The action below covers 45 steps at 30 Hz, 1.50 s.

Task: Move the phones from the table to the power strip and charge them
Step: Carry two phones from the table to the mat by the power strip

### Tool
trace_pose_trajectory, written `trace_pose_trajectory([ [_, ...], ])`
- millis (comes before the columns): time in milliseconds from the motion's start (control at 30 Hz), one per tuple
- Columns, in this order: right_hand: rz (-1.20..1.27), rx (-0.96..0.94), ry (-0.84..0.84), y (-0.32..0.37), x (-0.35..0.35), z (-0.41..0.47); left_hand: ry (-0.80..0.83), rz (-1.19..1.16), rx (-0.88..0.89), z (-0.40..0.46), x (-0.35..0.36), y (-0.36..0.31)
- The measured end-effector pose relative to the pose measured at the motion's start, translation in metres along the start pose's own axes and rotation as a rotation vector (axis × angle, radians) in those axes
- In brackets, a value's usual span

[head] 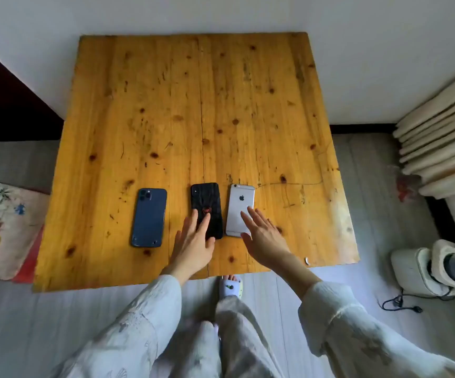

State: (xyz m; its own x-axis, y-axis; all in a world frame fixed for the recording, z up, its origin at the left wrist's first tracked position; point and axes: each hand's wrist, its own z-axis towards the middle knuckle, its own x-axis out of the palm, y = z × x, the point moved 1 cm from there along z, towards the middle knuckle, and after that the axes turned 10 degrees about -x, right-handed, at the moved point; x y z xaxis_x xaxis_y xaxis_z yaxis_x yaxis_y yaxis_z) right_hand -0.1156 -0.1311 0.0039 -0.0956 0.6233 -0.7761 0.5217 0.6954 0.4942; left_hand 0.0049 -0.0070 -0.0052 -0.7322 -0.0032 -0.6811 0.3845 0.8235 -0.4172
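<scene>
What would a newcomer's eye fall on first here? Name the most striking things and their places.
Three phones lie face down in a row near the front edge of the yellow wooden table: blue phone, black phone, silver phone. The left hand reaches onto the black one, the right hand over the silver one.

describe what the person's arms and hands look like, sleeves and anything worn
Both hands, left hand and right hand, are bare, with no visible rings or watch. Each arm wears a loose, pale whitish sleeve with a faint printed pattern, ending short of the wrist.
</scene>
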Motion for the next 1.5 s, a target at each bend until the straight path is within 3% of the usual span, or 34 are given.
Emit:
trace_pose_trajectory([
  [200,-0.11,-0.045,0.156,-0.024,0.013,0.037,-0.007,0.185,-0.009,0.053,0.015,0.0],
  [433,-0.116,-0.072,0.134,-0.035,0.027,0.032,-0.074,0.382,0.074,0.06,0.016,0.015],
  [600,-0.042,-0.079,0.083,-0.042,0.022,0.023,-0.237,0.244,0.094,0.059,-0.001,0.0],
  [733,0.016,0.152,-0.146,-0.041,0.013,0.033,-0.303,-0.096,-0.13,0.072,-0.007,-0.018],
  [833,0.036,0.388,-0.16,-0.034,0.016,0.044,-0.262,-0.042,-0.287,0.082,-0.003,-0.023],
  [967,0.012,0.473,-0.117,-0.022,0.028,0.053,-0.251,0.074,-0.295,0.087,0.005,-0.031],
  [1200,0.126,0.569,-0.142,-0.016,0.023,0.06,-0.269,0.111,-0.143,0.079,0.007,-0.017],
  [1433,0.221,0.622,-0.156,-0.02,0.018,0.063,-0.229,0.151,-0.266,0.084,-0.01,-0.02],
  [1500,0.288,0.638,-0.18,-0.024,0.019,0.063,-0.197,0.002,-0.293,0.088,-0.014,-0.021],
])
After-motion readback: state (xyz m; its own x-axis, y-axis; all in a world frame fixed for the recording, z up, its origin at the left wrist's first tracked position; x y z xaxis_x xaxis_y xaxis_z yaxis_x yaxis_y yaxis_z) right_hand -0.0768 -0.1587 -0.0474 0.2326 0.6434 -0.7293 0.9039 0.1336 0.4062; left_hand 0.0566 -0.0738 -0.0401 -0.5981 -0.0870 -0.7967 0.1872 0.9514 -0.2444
